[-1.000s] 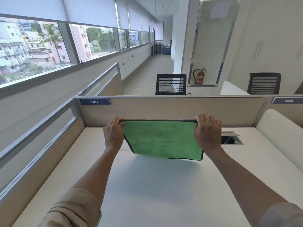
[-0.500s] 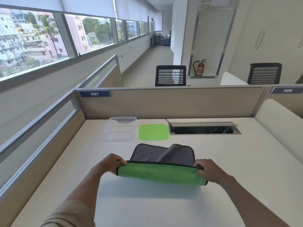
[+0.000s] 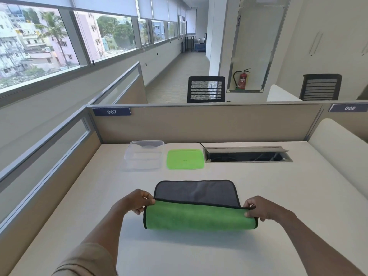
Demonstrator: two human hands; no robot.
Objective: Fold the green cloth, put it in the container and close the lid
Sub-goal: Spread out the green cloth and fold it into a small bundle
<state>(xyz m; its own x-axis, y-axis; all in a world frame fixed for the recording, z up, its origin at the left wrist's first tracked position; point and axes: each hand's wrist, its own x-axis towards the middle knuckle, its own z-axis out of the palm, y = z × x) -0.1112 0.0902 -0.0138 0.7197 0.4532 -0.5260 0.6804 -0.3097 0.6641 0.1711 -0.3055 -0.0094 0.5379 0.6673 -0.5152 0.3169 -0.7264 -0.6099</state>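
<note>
Green cloth (image 3: 200,217) is lying low in the middle of the frame on the white desk (image 3: 278,196), its near half being lifted and curled so the green face shows toward us while the grey underside lies flat behind. Half a second ago it was sitting much the same; a second ago it was being held up in the air in front of the partition, hiding the things behind. The left hand (image 3: 132,203) is pinching the cloth's left top corner between thumb and curled fingers, and the right hand (image 3: 262,210) is pinching the right top corner the same way. Both forearms are running off the bottom edge, a beige sleeve (image 3: 85,261) cut off at lower left. Farther back, left of centre, the clear container (image 3: 144,155) is standing open, its walls hard to make out against the pale desk. Just beside it to the right the green lid (image 3: 185,159) is lying flat, with a cable hatch (image 3: 247,154) beyond that.
</note>
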